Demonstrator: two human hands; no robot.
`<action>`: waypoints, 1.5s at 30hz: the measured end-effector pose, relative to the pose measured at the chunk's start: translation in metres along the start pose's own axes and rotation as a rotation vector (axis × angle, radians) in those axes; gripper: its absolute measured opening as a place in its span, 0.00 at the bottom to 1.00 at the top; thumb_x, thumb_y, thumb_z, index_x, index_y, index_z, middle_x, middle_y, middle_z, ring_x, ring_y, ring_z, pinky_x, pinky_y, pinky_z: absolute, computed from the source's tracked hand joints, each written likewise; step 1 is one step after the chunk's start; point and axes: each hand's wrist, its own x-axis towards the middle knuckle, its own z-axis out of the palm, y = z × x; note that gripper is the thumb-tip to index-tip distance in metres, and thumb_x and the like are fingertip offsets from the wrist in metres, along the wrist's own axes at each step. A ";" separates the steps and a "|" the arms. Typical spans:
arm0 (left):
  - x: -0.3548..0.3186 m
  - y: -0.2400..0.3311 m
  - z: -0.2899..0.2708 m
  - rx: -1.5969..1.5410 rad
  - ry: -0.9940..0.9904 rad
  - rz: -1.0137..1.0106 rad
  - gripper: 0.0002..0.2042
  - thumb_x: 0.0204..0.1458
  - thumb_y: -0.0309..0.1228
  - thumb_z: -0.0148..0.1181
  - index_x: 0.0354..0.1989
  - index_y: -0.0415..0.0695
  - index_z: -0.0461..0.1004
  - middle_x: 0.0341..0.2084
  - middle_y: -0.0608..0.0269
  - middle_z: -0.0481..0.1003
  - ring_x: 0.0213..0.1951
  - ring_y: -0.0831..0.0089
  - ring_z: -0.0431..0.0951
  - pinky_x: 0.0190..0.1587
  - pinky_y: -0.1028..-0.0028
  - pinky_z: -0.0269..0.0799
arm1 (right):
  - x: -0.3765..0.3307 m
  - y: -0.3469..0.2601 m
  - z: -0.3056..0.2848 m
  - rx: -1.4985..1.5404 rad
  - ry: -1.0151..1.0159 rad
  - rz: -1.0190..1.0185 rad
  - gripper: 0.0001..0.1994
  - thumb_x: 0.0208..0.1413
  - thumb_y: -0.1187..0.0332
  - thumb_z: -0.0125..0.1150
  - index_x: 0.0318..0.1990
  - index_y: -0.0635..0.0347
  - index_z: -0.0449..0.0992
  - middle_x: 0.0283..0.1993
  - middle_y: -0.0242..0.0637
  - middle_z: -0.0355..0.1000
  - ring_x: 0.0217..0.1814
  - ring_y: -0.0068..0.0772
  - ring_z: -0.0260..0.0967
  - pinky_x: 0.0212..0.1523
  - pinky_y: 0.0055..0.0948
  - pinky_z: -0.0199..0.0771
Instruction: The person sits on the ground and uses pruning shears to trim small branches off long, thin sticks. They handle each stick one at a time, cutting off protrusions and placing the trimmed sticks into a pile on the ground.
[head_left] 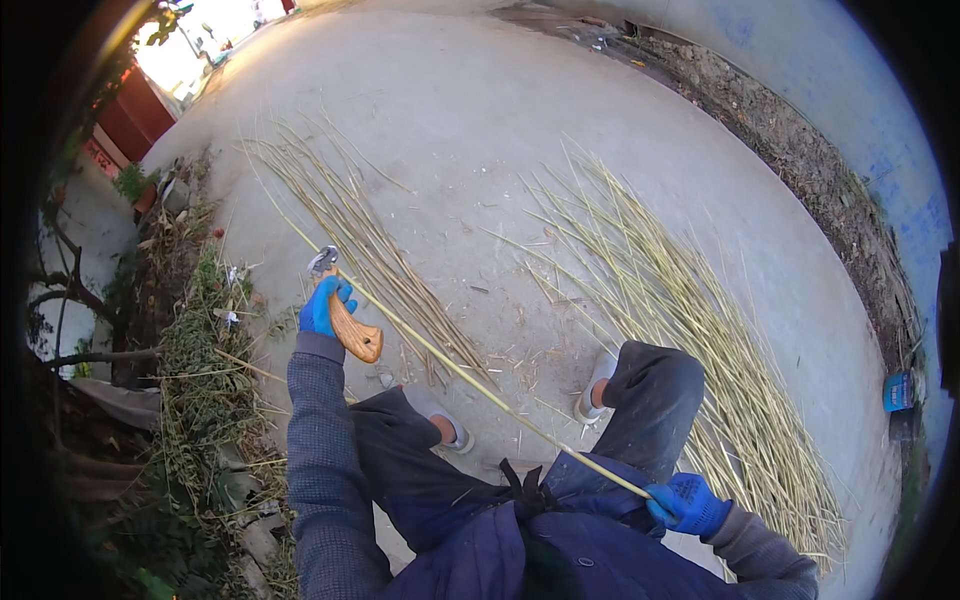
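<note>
Concrete (440,90) is spreading beneath us in the head view, and we are working low over it with our knees apart. Our blue-gloved left hand (328,305) is gripping a hand tool by its curved wooden handle (356,332), nearer the concrete's left edge. Our right hand (688,503), also gloved in blue, is clenching the thick end of a long pale stalk (512,411) beside our right thigh. That stalk is slanting across our lap up to the left, running past the tool's metal head (323,260) (whether inside or only beside it, we cannot tell). Brown stalks (385,270) are lying just right of the tool, while a larger yellow-green pile (690,330) is stretching down toward the concrete's right edge. Cut greenery (195,375) is bordering the left edge.
</note>
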 end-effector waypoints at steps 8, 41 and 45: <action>-0.047 -0.023 0.045 -0.034 -0.253 -0.004 0.19 0.56 0.36 0.62 0.52 0.38 0.72 0.39 0.59 0.77 0.37 0.71 0.78 0.36 0.70 0.77 | 0.046 -0.002 -0.042 0.293 -0.045 0.294 0.19 0.56 0.70 0.61 0.56 0.58 0.73 0.28 0.43 0.76 0.29 0.41 0.76 0.32 0.36 0.75; 0.127 0.150 -0.320 -0.041 0.213 0.213 0.37 0.58 0.48 0.53 0.74 0.54 0.45 0.74 0.59 0.43 0.73 0.54 0.41 0.71 0.47 0.46 | -0.226 0.085 -0.035 -0.631 -0.041 0.581 0.05 0.52 0.73 0.58 0.36 0.59 0.71 0.25 0.43 0.68 0.29 0.51 0.65 0.36 0.47 0.63; 0.124 0.092 -0.320 0.028 -0.031 0.085 0.39 0.57 0.53 0.53 0.74 0.55 0.45 0.74 0.61 0.42 0.74 0.53 0.37 0.71 0.49 0.37 | -0.190 0.121 -0.054 -0.721 0.063 0.432 0.05 0.50 0.75 0.58 0.32 0.58 0.68 0.19 0.39 0.64 0.22 0.47 0.63 0.30 0.45 0.60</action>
